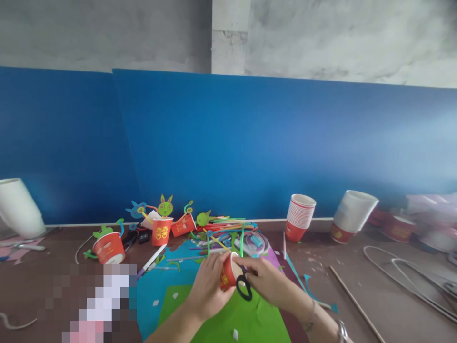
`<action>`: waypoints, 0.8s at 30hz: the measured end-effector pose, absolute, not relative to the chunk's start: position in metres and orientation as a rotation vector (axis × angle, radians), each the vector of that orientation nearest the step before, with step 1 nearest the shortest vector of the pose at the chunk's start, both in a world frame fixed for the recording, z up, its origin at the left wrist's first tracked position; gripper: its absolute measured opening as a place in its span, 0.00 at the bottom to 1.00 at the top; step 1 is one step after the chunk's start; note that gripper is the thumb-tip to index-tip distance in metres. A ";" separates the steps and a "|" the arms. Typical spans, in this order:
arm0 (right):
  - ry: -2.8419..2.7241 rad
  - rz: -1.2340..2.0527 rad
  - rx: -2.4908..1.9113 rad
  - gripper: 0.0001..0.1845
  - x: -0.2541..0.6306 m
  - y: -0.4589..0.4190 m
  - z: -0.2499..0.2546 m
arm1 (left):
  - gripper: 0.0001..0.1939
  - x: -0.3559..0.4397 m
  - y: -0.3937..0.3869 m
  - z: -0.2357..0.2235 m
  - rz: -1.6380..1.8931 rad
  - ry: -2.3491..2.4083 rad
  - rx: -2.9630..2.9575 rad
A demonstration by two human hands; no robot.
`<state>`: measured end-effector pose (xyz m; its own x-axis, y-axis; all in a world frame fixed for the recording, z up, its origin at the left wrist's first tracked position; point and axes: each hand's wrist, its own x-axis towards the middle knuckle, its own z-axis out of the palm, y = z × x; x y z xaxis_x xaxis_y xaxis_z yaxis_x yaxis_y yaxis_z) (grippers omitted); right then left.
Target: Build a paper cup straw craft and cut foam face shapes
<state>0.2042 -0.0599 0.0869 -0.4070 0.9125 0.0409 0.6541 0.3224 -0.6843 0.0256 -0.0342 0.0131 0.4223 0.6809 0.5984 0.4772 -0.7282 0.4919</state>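
Observation:
A red paper cup [226, 277] is tilted on its side over the green paper, its open mouth facing right. My left hand [208, 288] wraps around its body. At the cup's rim, my right hand [264, 278] is closed on black-handled scissors [244, 288]; one handle loop hangs below the fingers and the blades are hidden. A yellow straw [217, 239] and a green straw [242, 242] show just behind the hands. Beneath lie a green sheet [257, 326] and a blue sheet [146, 300] of paper with small scraps.
Decorated red cups, one with a green rabbit face [165, 207], stand behind to the left. Colourful straws [228, 226] are piled at the back. Stacked paper cups [301, 215] and a wrapped stack [353, 212] stand right, near a wooden stick [353, 300]. A blue panel [228, 143] closes off the back.

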 end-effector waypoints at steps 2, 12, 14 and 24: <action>-2.091 0.995 -1.378 0.28 0.205 -0.058 0.083 | 0.33 0.025 -0.034 0.014 1.166 1.067 2.503; -2.156 0.799 -1.439 0.31 0.203 -0.073 0.100 | 0.32 0.025 -0.035 0.012 1.257 1.317 2.569; -2.192 0.747 -1.500 0.32 0.210 -0.077 0.111 | 0.32 0.022 -0.027 0.007 1.383 1.423 2.405; -2.590 0.665 -1.350 0.25 0.183 -0.088 0.075 | 0.25 0.013 -0.010 0.012 1.659 1.224 1.493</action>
<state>0.1834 -0.0882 0.0746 -0.5854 0.8074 -0.0736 0.7429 0.4979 -0.4474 0.0134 -0.0101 0.0125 -0.1988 0.8813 0.4287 0.1493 -0.4050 0.9020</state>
